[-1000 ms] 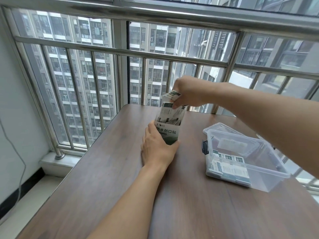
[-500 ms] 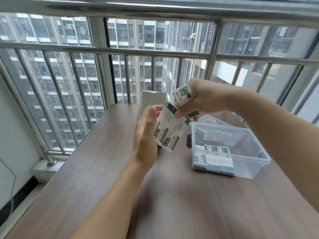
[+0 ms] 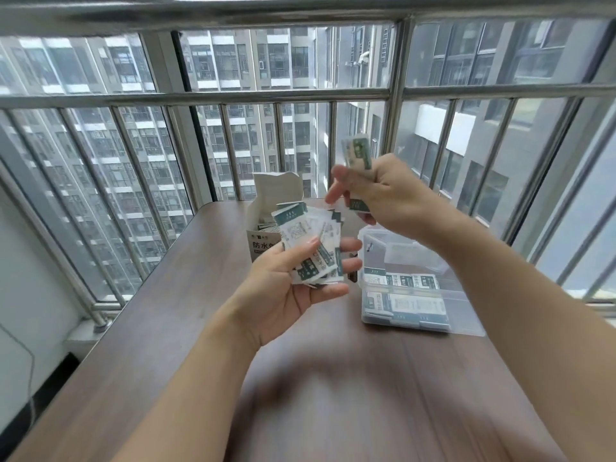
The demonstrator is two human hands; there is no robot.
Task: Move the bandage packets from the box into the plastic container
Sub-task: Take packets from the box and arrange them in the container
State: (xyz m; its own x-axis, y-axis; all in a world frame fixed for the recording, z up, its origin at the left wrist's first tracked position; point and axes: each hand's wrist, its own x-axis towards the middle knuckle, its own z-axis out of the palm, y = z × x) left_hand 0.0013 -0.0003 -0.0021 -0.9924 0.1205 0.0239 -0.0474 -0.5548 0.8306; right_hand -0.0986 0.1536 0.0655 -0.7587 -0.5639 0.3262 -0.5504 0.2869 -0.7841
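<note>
At frame centre, the left hand [image 3: 293,288] grips fanned bandage packets [image 3: 310,248]; the right hand [image 3: 383,191] pinches more, directly above the plastic container [image 3: 466,325].

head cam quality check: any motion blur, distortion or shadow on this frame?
Head view: the right hand and its packet are smeared by motion; the left hand with its fan of packets is sharper. Wide-angle lens bows the railing. Daylight is soft, with a blurry shadow on the table.

Both hands [image 3: 286,288] [image 3: 383,195] raised, fingers apparently curled
</note>
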